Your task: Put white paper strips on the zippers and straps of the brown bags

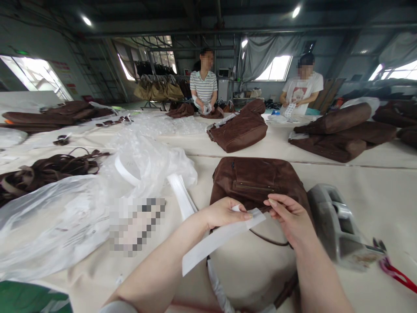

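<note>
A long white paper strip (215,241) is held between both hands over a brown suede bag (257,180) lying on the table in front of me. My left hand (224,213) pinches the strip's upper end with thumb and fingers. My right hand (288,217) grips the same end from the right, fingers curled over the bag's near edge. The strip's free end hangs down toward me over my left forearm.
A grey tape dispenser (342,226) stands right of my hands, red-handled scissors (395,271) beyond it. Clear plastic bags (65,213) and brown straps (48,167) lie left. More brown bags (241,130) cover the cream table (374,195). Two people work at the far side.
</note>
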`<act>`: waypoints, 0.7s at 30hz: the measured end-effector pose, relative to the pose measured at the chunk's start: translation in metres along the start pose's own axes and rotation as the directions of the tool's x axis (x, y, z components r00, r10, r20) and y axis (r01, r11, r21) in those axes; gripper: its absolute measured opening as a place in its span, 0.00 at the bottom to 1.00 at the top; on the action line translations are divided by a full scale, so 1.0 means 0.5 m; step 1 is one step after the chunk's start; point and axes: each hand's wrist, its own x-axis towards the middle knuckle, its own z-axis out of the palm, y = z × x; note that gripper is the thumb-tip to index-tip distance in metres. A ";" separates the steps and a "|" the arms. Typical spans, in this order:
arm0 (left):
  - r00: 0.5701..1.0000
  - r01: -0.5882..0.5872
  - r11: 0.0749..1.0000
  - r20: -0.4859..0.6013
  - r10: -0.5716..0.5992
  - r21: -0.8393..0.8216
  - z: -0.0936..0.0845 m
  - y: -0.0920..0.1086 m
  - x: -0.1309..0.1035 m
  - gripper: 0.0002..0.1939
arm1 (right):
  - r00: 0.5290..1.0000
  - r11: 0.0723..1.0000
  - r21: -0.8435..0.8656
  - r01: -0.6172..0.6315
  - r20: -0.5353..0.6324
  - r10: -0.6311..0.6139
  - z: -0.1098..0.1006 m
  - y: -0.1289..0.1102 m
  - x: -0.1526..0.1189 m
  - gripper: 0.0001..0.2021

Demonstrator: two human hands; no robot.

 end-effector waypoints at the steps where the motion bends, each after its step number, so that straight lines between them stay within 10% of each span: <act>1: 1.000 0.001 1.000 -0.016 -0.001 0.026 0.001 -0.001 0.002 0.25 | 0.999 0.999 -0.051 0.005 0.033 -0.003 0.002 0.004 0.000 0.13; 7: 0.994 0.046 0.997 -0.106 -0.039 0.063 0.012 -0.015 0.018 0.27 | 0.973 0.918 -0.388 0.076 0.230 0.016 0.007 0.016 0.001 0.19; 16: 0.979 0.054 0.994 -0.203 -0.034 0.096 0.046 -0.010 0.056 0.22 | 0.944 0.909 -0.389 0.146 0.330 -0.011 0.002 -0.007 -0.010 0.24; 21: 0.973 0.083 0.923 -0.233 0.007 0.376 0.070 0.026 0.071 0.21 | 0.961 0.882 -0.466 0.064 0.267 0.071 -0.009 -0.011 -0.009 0.26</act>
